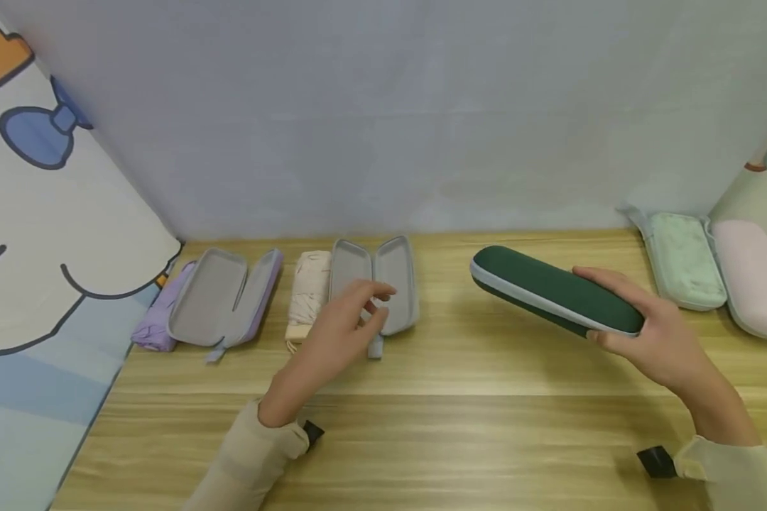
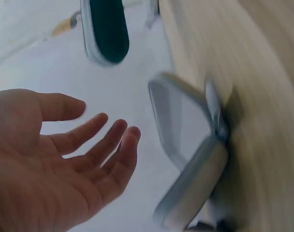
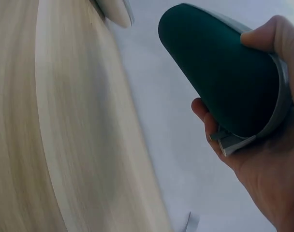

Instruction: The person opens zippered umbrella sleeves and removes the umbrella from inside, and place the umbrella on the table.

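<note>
My right hand [image 1: 661,341] grips one end of a dark green zip case [image 1: 556,287], its thumb and fingers on opposite sides. The case is shut, with a pale zip band around its edge, and is held tilted above the table. In the right wrist view the green case [image 3: 219,67] shows a small tab near the palm. My left hand [image 1: 339,326] hovers in front of an open case [image 1: 399,291] with a grey lining, partly hiding it. Its fingers are loosely bent and hold nothing, as the left wrist view of the hand [image 2: 65,159] shows.
Beside the open case lies a folded cream umbrella [image 1: 309,284]. Farther left are an open purple case [image 1: 207,298] with grey lining and a folded purple bundle [image 1: 162,312]. A mint green bundle [image 1: 687,262] and a pale pink case [image 1: 754,277] sit at the right. A grey cloth wall [image 1: 422,121] stands behind the table.
</note>
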Demonstrator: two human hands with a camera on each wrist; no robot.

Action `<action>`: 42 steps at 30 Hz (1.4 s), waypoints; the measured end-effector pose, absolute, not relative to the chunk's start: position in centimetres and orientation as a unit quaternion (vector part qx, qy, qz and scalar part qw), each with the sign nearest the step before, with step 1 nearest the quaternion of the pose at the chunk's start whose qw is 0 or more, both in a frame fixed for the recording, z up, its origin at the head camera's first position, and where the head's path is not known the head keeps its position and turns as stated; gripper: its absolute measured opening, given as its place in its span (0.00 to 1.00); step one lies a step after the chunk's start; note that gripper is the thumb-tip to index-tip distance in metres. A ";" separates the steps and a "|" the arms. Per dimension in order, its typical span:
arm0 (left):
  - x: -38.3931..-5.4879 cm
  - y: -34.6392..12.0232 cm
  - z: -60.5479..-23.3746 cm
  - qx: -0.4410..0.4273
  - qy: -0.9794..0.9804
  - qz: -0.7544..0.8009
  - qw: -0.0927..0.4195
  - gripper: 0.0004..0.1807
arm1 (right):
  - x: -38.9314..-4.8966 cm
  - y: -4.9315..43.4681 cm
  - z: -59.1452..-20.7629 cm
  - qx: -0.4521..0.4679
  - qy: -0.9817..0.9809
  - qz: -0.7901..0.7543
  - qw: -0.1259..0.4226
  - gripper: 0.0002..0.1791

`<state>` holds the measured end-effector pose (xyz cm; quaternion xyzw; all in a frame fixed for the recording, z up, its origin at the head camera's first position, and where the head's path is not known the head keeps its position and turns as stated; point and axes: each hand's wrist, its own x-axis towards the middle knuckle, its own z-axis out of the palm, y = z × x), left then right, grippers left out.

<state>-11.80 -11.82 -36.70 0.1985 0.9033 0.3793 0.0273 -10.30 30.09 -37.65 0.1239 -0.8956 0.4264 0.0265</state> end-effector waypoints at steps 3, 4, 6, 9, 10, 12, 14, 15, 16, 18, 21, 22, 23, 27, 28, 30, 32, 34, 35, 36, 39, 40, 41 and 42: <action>-11.2 -10.8 -37.1 0.235 0.865 0.435 0.085 0.24 | -9.5 29.4 -37.3 0.153 -0.885 0.439 0.023 0.46; -11.0 -10.5 -37.2 0.243 0.849 0.457 0.108 0.26 | -9.3 29.1 -37.2 0.166 -0.879 0.447 0.023 0.46; -10.6 -10.0 -37.5 0.250 0.819 0.494 0.152 0.29 | -8.9 28.6 -37.2 0.193 -0.863 0.466 0.016 0.46; -10.1 -9.5 -37.8 0.259 0.777 0.536 0.206 0.33 | -8.6 27.8 -37.3 0.226 -0.848 0.480 -0.001 0.47; -9.9 -9.4 -37.9 0.259 0.766 0.546 0.220 0.34 | -8.5 27.6 -37.4 0.233 -0.844 0.483 -0.006 0.47; -9.7 -9.4 -38.2 0.254 0.753 0.558 0.238 0.34 | -8.3 27.3 -37.6 0.238 -0.841 0.485 -0.016 0.47; -9.5 -9.4 -38.5 0.246 0.747 0.567 0.247 0.35 | -8.1 27.0 -37.8 0.243 -0.838 0.488 -0.019 0.47; -9.4 -9.4 -38.6 0.242 0.742 0.573 0.250 0.35 | -8.0 26.9 -37.9 0.248 -0.834 0.493 -0.019 0.47; -9.4 -9.5 -38.8 0.238 0.736 0.581 0.254 0.35 | -7.9 26.7 -38.1 0.254 -0.829 0.499 -0.019 0.46; -9.3 -9.6 -39.1 0.236 0.731 0.588 0.254 0.35 | -7.8 26.5 -38.4 0.268 -0.819 0.507 -0.019 0.46; -9.3 -9.8 -39.5 0.243 0.708 0.608 0.264 0.35 | -7.6 26.2 -38.6 0.284 -0.810 0.513 -0.025 0.45; -9.3 -10.0 -39.6 0.245 0.702 0.613 0.267 0.35 | -7.5 26.2 -38.7 0.285 -0.811 0.509 -0.027 0.45; -9.3 -10.2 -39.7 0.248 0.694 0.619 0.272 0.35 | -7.4 26.1 -38.7 0.287 -0.811 0.508 -0.032 0.45; -9.3 -11.0 -40.2 0.249 0.657 0.639 0.314 0.41 | -7.2 25.5 -39.0 0.318 -0.793 0.519 -0.041 0.44; -9.3 -11.2 -40.2 0.248 0.653 0.638 0.324 0.43 | -7.2 25.2 -39.2 0.328 -0.785 0.523 -0.045 0.44; -9.2 -11.5 -40.4 0.243 0.648 0.635 0.342 0.47 | -7.2 24.7 -39.5 0.346 -0.773 0.529 -0.054 0.44; -9.0 -11.7 -40.7 0.235 0.654 0.629 0.348 0.48 | -7.1 24.1 -40.0 0.352 -0.771 0.526 -0.071 0.45; -8.8 -11.9 -41.0 0.224 0.660 0.628 0.345 0.46 | -7.0 23.6 -40.5 0.343 -0.779 0.517 -0.090 0.46; -8.7 -12.0 -41.2 0.218 0.666 0.628 0.339 0.46 | -6.9 23.3 -40.7 0.334 -0.787 0.510 -0.098 0.47; -8.6 -12.2 -41.4 0.212 0.672 0.627 0.334 0.45 | -6.8 23.1 -40.9 0.324 -0.794 0.504 -0.105 0.47; -8.2 -12.6 -42.0 0.195 0.690 0.619 0.320 0.44 | -6.7 22.6 -41.6 0.306 -0.808 0.491 -0.108 0.47; -8.0 -12.8 -42.1 0.189 0.699 0.613 0.316 0.44 | -6.7 22.5 -41.8 0.304 -0.811 0.488 -0.104 0.46; -7.9 -12.9 -42.2 0.188 0.713 0.601 0.308 0.44 | -6.6 22.4 -41.9 0.300 -0.813 0.487 -0.104 0.46; -7.7 -13.0 -42.3 0.189 0.731 0.584 0.299 0.44 | -6.5 22.3 -42.1 0.298 -0.816 0.484 -0.102 0.46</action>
